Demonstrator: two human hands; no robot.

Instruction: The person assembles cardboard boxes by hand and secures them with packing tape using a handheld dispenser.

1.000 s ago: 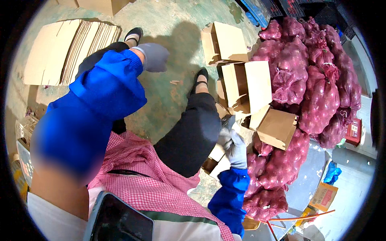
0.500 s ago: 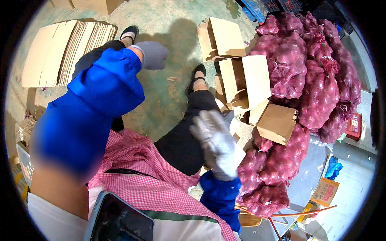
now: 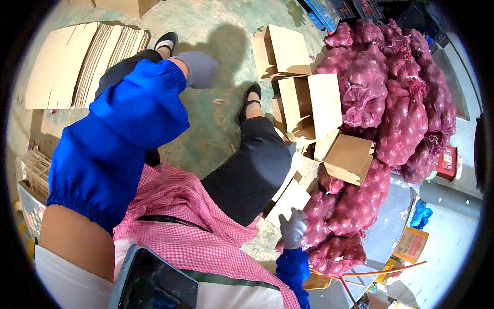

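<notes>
My left hand (image 3: 200, 70), in a grey knit glove, hangs above the floor near my left shoe. Its fingers are turned away, so whether it holds anything is hidden. Low on the right, my gloved right hand (image 3: 294, 230) has its thumb and fingers apart, with nothing seen in it. It is beside the red mesh bags of onions (image 3: 316, 216) and just below a pale cardboard flap (image 3: 288, 202); contact cannot be made out. Further up stand open cardboard boxes (image 3: 325, 103), with a smaller brown box (image 3: 349, 159) tilted against the bags.
Flattened cartons (image 3: 56, 67) are stacked at the far left. A large pile of onion bags (image 3: 401, 118) fills the right side. A phone (image 3: 154, 280) hangs at my chest. A plastic crate (image 3: 33, 170) stands at left, and an orange rod (image 3: 386, 271) crosses at lower right.
My right hand has moved down and slightly right, from over my right knee to beside the lower onion bags. My left hand stays nearly in place.
</notes>
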